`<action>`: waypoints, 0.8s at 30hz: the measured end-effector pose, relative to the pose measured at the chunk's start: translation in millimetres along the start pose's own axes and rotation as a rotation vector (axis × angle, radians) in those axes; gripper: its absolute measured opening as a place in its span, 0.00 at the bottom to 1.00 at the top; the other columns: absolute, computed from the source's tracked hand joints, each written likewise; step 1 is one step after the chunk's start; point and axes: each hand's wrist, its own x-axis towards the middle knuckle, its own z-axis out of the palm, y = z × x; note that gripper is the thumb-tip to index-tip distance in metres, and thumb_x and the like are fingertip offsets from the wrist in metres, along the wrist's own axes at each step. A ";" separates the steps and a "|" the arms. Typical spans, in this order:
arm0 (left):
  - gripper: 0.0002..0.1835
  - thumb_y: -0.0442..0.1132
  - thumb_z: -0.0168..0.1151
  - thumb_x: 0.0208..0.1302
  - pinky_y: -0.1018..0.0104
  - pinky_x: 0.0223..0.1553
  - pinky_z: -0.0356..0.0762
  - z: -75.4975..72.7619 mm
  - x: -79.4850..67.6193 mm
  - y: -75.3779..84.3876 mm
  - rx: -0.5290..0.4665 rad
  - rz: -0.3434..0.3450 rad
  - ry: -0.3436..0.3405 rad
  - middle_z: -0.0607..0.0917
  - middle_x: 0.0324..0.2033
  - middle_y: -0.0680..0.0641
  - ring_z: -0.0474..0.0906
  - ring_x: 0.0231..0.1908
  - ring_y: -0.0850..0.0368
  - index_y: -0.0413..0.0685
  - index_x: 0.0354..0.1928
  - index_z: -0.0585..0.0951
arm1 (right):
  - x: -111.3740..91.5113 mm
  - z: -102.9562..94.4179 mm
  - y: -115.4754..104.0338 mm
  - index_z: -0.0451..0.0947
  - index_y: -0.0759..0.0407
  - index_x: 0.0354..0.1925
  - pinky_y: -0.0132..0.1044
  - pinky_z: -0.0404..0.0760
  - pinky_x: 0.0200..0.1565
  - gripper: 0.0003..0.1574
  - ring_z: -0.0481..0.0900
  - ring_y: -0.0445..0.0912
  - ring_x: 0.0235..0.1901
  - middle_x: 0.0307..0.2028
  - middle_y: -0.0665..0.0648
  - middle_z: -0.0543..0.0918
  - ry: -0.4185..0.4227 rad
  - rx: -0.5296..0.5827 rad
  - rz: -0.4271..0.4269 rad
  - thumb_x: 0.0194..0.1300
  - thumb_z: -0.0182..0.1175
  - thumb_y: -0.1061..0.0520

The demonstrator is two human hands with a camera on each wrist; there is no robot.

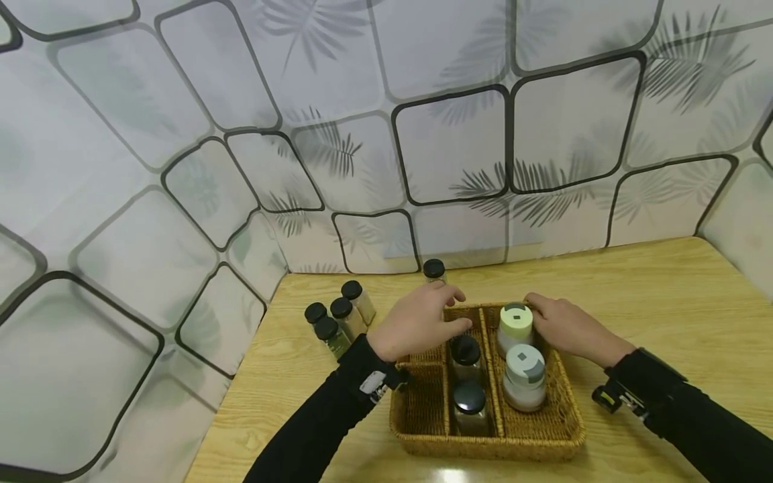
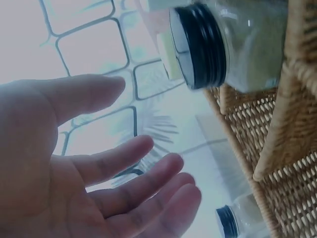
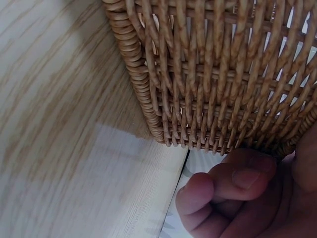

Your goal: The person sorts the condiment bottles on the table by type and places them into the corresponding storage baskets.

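A wicker basket (image 1: 483,448) with several compartments sits on the table. My left hand (image 1: 417,323) hovers over its far left part, fingers loosely spread and holding nothing. Below that hand, two black-capped glass jars (image 1: 470,397) stand in the middle compartment; one black-capped jar (image 2: 198,47) shows close to the thumb in the left wrist view. My right hand (image 1: 564,327) grips the basket's far right corner, its curled fingers (image 3: 242,176) against the weave. Beside it in the right compartment stand a jar with a pale green lid (image 1: 516,322) and a jar with a whitish lid (image 1: 525,365).
Several black-capped jars (image 1: 341,310) stand in a group on the wooden table (image 1: 652,295), left of the basket. Another black-capped jar (image 1: 434,270) is behind the left hand, near the back wall. Patterned walls (image 1: 447,147) enclose the table at the back and sides.
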 end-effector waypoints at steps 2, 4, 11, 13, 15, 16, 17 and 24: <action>0.21 0.54 0.57 0.67 0.66 0.41 0.76 -2.7 3.0 -2.8 -0.011 -0.011 0.021 0.78 0.47 0.50 0.72 0.43 0.62 0.51 0.56 0.76 | 0.0 -0.2 -0.1 0.71 0.59 0.43 0.36 0.64 0.16 0.11 0.64 0.42 0.12 0.18 0.53 0.70 0.000 -0.001 0.001 0.76 0.41 0.59; 0.21 0.53 0.56 0.67 0.66 0.42 0.75 -4.9 6.7 -6.2 -0.005 -0.023 0.045 0.77 0.46 0.51 0.72 0.43 0.62 0.51 0.56 0.75 | 0.0 -0.4 -0.1 0.71 0.59 0.43 0.36 0.64 0.16 0.11 0.64 0.42 0.12 0.18 0.53 0.70 -0.002 -0.003 0.004 0.76 0.41 0.58; 0.20 0.50 0.55 0.68 0.63 0.40 0.74 -9.8 25.7 -20.3 0.074 -0.075 0.130 0.78 0.46 0.45 0.70 0.39 0.59 0.48 0.57 0.75 | 0.2 0.1 1.4 0.70 0.58 0.43 0.36 0.64 0.16 0.11 0.63 0.43 0.12 0.17 0.53 0.70 -0.015 -0.001 0.015 0.75 0.41 0.58; 0.20 0.49 0.55 0.68 0.63 0.39 0.74 -10.0 31.3 -24.6 0.109 -0.087 0.147 0.78 0.47 0.44 0.70 0.39 0.58 0.47 0.56 0.76 | 0.3 0.3 1.8 0.70 0.58 0.43 0.36 0.64 0.16 0.11 0.64 0.43 0.11 0.17 0.54 0.70 -0.019 0.001 0.019 0.75 0.41 0.58; 0.20 0.49 0.55 0.69 0.63 0.39 0.75 -9.9 35.7 -28.6 0.134 -0.101 0.152 0.77 0.46 0.44 0.70 0.40 0.56 0.46 0.57 0.75 | 0.3 0.4 2.2 0.70 0.59 0.43 0.36 0.64 0.16 0.11 0.64 0.43 0.11 0.18 0.54 0.70 -0.020 0.001 0.021 0.75 0.41 0.59; 0.20 0.48 0.54 0.69 0.63 0.39 0.75 -9.8 37.4 -30.4 0.142 -0.107 0.153 0.77 0.47 0.44 0.70 0.41 0.56 0.46 0.57 0.75 | 0.3 0.5 2.4 0.70 0.58 0.43 0.36 0.64 0.16 0.11 0.64 0.43 0.11 0.18 0.54 0.70 -0.022 0.003 0.023 0.76 0.41 0.58; 0.20 0.48 0.54 0.69 0.63 0.38 0.75 -9.7 38.9 -32.2 0.147 -0.115 0.152 0.76 0.46 0.44 0.70 0.41 0.55 0.45 0.57 0.75 | 0.3 0.6 2.5 0.70 0.58 0.43 0.36 0.64 0.15 0.11 0.64 0.43 0.11 0.18 0.54 0.70 -0.022 0.005 0.024 0.76 0.41 0.59; 0.20 0.46 0.52 0.69 0.62 0.36 0.73 -7.4 45.2 -43.8 0.155 -0.159 0.145 0.75 0.46 0.44 0.68 0.43 0.53 0.45 0.59 0.73 | 0.4 0.4 2.2 0.71 0.58 0.43 0.36 0.64 0.15 0.11 0.64 0.43 0.11 0.18 0.54 0.70 -0.014 0.005 0.015 0.76 0.41 0.58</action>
